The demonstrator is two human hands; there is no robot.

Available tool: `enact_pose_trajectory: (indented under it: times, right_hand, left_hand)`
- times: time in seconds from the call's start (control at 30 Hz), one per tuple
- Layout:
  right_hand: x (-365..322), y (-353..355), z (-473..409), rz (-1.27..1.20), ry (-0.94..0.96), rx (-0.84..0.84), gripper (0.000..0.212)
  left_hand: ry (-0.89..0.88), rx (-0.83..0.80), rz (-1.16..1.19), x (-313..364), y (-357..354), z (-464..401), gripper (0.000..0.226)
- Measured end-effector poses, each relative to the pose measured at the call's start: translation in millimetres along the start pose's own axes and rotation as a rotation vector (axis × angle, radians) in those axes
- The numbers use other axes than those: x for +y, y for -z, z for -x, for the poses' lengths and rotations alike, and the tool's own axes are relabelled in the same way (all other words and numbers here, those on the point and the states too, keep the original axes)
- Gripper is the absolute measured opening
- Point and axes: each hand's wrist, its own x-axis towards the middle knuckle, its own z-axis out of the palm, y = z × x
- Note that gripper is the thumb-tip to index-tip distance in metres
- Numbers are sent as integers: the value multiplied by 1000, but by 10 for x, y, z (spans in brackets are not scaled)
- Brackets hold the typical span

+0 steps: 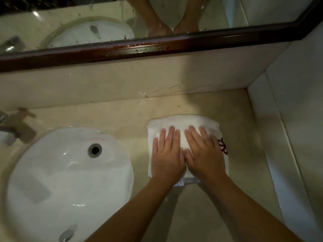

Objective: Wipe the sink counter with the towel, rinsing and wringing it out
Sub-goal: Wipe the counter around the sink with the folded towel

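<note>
At the far left I see a blurred metal faucet (16,127) standing at the back edge of a round white sink (57,180), which is set into a beige stone counter (201,215). The basin shows a dark overflow hole on its far wall and a metal drain stopper near the bottom of the frame. Just right of the sink, a folded white towel (183,125) lies flat on the counter, short of the back wall. My left hand (167,158) presses down on it with fingers straight and slightly spread. My right hand (203,157) lies flat beside it, fingers also extended, the two thumbs touching. Dark red embroidery (222,146) shows on the towel at its right edge. Above, a mirror (157,18) in a dark wooden frame reflects the basin and both forearms. A pale tiled wall (297,110) closes off the counter on the right.
</note>
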Motion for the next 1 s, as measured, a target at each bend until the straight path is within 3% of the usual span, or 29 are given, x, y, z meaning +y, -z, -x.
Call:
enact_pose_trajectory:
  times: [0.2,0.43,0.73,1.0]
  right_hand:
    - [137,30,-309,16,-83,15,63]
    - [239,30,-714,19,-168,25,63]
    - [86,-99,-128,27,-192,76,59]
    - [-633,-284,686,37,-378,83,60]
  left_hand:
    - [-95,-118,-30,-17,85,-457,59]
    - [-207,-81,-37,-100,92,-984,58]
    - [-263,-87,-37,-88,36,-463,60]
    - [-447,-141,-96,-489,53,237,59]
